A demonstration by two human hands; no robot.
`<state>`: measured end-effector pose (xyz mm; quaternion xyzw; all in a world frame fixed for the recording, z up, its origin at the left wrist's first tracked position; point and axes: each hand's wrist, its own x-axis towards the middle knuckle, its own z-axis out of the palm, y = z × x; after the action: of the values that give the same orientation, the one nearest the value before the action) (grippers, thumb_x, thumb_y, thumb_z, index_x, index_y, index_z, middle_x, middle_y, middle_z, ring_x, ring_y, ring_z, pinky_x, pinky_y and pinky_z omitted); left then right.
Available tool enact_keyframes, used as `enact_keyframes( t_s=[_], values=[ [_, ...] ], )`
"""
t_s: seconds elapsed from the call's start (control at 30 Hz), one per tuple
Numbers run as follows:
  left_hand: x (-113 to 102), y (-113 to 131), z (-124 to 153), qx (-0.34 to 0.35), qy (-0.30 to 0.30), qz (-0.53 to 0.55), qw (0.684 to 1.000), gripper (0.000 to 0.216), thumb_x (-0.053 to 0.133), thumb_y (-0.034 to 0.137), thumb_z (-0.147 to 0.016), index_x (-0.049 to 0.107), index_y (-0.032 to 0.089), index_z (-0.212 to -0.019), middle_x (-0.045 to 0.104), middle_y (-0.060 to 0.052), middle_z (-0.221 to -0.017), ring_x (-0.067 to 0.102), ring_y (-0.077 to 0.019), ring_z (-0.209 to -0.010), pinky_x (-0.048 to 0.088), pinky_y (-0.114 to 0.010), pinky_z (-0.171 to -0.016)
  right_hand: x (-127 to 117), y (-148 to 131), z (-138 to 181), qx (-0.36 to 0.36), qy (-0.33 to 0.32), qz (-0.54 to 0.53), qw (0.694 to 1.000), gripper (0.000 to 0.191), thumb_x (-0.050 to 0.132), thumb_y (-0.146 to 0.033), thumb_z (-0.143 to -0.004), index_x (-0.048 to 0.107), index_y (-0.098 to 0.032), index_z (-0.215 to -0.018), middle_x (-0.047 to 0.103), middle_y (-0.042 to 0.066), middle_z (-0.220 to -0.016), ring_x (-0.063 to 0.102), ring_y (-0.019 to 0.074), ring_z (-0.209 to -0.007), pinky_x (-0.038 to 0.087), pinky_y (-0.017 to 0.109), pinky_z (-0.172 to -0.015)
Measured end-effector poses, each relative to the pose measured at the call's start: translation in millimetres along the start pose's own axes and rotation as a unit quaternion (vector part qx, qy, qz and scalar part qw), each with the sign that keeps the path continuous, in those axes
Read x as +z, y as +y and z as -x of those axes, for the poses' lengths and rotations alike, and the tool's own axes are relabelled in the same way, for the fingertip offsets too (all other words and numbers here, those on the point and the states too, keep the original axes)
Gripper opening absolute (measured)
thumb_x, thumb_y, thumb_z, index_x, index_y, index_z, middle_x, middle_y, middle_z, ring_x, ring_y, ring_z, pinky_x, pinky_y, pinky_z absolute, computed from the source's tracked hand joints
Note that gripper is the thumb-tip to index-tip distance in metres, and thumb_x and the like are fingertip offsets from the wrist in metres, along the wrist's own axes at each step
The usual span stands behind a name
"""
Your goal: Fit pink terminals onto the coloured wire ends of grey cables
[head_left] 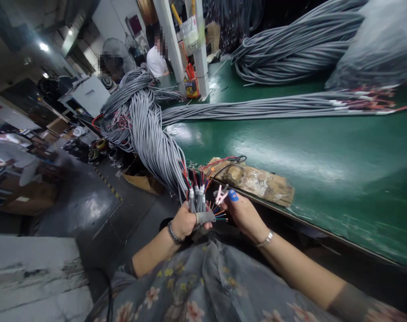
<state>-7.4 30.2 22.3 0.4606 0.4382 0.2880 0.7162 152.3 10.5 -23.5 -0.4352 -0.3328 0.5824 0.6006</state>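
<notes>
A: What is the left hand (184, 223) doing?
B: It is closed tight around the ends of a bundle of grey cables (150, 134), just in front of the green counter (290, 143).
A: And the right hand (243, 213)?
B: It pinches a small pale clip (221, 195) between thumb and fingers, right beside the coloured wires (220, 213) that fan out of the cable ends.
A: Anything close by?
B: A worn cardboard pad (257, 179) lies on the counter's edge, just behind the clip.
</notes>
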Motion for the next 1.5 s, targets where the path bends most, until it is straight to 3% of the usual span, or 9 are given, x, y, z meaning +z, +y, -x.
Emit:
enact_keyframes(
  t_s=[0.07, 0.17, 0.27, 0.47, 0.9, 1.13, 1.5],
  values=[
    [1.0, 0.6, -2.7, -0.003, -0.005, -0.004, 1.000, 0.038, 0.084, 0.041, -0.049, 0.059, 0.013, -0.055, 0.056, -0.001, -0.041, 0.053, -0.0123, -0.038, 0.040, -0.024, -0.043, 3.5, 0.0, -0.3, -0.023, 0.020, 0.024, 0.999, 0.056, 0.056, -0.074, -0.073, 0.063, -0.021, -0.058, 0.052, -0.001, -0.055, 0.045, 0.0155, -0.057, 0.040, 0.031, -0.062],
    [3.6, 1.1, -5.4, -0.009, 0.002, -0.017, 1.000, 0.037, 0.084, 0.039, -0.048, 0.057, 0.014, -0.054, 0.054, 0.001, -0.039, 0.050, -0.0112, -0.036, 0.039, -0.024, -0.043, 6.6, 3.1, -2.7, 0.029, -0.023, -0.087, 0.996, 0.055, 0.061, -0.076, -0.067, 0.068, -0.021, -0.069, 0.057, 0.000, -0.061, 0.048, 0.0161, -0.058, 0.042, 0.031, -0.060],
    [7.4, 1.9, -7.3, -0.016, 0.007, -0.024, 1.000, 0.037, 0.084, 0.038, -0.046, 0.057, 0.014, -0.055, 0.053, 0.002, -0.039, 0.049, -0.0105, -0.035, 0.039, -0.024, -0.042, 6.4, 9.3, -7.0, 0.090, -0.063, -0.203, 0.973, 0.050, 0.072, -0.069, -0.063, 0.071, -0.022, -0.080, 0.064, 0.001, -0.069, 0.053, 0.0160, -0.062, 0.045, 0.030, -0.061],
    [9.8, 2.8, -8.7, -0.013, 0.006, -0.025, 1.000, 0.035, 0.083, 0.035, -0.048, 0.057, 0.014, -0.057, 0.053, 0.001, -0.040, 0.049, -0.0102, -0.037, 0.039, -0.023, -0.043, 0.4, 24.2, -13.7, 0.102, -0.063, -0.257, 0.959, 0.040, 0.073, -0.060, -0.069, 0.073, -0.022, -0.084, 0.068, 0.001, -0.073, 0.059, 0.0162, -0.069, 0.049, 0.032, -0.073],
    [0.9, -4.7, -2.1, -0.007, 0.018, -0.046, 0.999, 0.035, 0.083, 0.039, -0.052, 0.059, 0.014, -0.059, 0.057, 0.001, -0.042, 0.050, -0.0102, -0.037, 0.039, -0.024, -0.044, 8.5, -1.2, -3.5, 0.126, -0.069, -0.240, 0.960, 0.039, 0.073, -0.061, -0.067, 0.070, -0.023, -0.073, 0.068, 0.002, -0.075, 0.058, 0.0170, -0.066, 0.048, 0.030, -0.063],
    [3.0, -3.4, 3.9, 0.017, 0.020, -0.034, 0.999, 0.038, 0.083, 0.042, -0.054, 0.058, 0.014, -0.057, 0.056, 0.001, -0.043, 0.052, -0.0111, -0.041, 0.042, -0.025, -0.048, 8.1, -4.0, -0.2, 0.104, -0.029, -0.215, 0.971, 0.038, 0.080, -0.055, -0.061, 0.073, -0.023, -0.081, 0.066, 0.001, -0.070, 0.055, 0.0150, -0.063, 0.046, 0.028, -0.059],
    [6.8, -1.4, -1.0, -0.006, 0.042, -0.001, 0.999, 0.033, 0.082, 0.036, -0.051, 0.058, 0.014, -0.057, 0.055, 0.001, -0.041, 0.051, -0.0106, -0.038, 0.040, -0.024, -0.045, 8.5, -4.0, 2.2, 0.094, -0.010, -0.178, 0.980, 0.042, 0.081, -0.059, -0.057, 0.068, -0.020, -0.068, 0.060, -0.001, -0.060, 0.049, 0.0135, -0.056, 0.041, 0.028, -0.056]
  ],
)
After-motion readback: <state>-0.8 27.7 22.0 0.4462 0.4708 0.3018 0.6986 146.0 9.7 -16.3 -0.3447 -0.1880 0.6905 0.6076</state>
